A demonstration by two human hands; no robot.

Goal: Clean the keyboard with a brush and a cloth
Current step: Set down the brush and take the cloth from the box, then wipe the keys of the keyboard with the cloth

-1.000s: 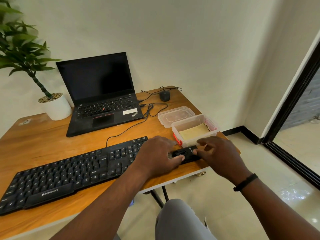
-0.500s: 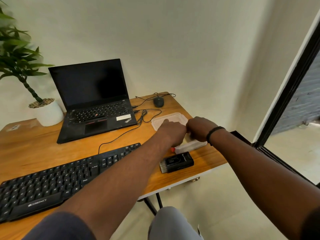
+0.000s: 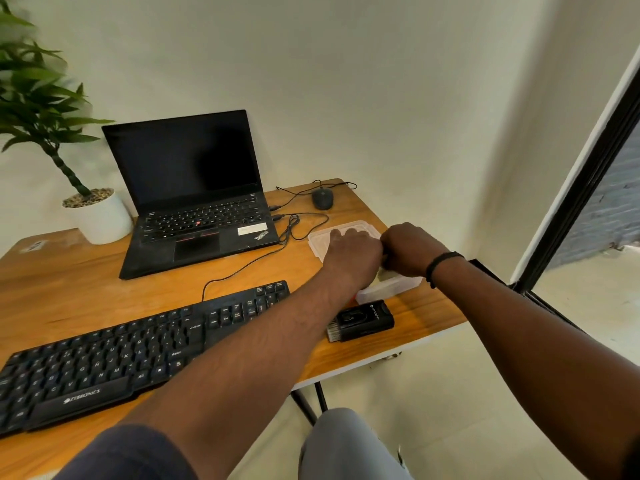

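Reaching across the wooden desk (image 3: 104, 292), both hands meet over a clear plastic container (image 3: 388, 289) near the right edge; its contents are hidden beneath them. The left hand (image 3: 349, 258) lies knuckles up with fingers extended onto the clear lid (image 3: 323, 242) lying flat just behind the container — released, gripping nothing visible. The right hand (image 3: 405, 251) is curled into a fist at the container's mouth; whether it holds anything cannot be told. The cloth is not visible. The black brush tool (image 3: 363, 320) lies untouched on the desk just in front of the container, its marking illegible. The black keyboard (image 3: 114, 362) — marked "ZEBRONICS" — sits at front left, partly under the left forearm. The open laptop (image 3: 194, 195) bears a "ThinkPad" logo and a white sticker, unreadable.
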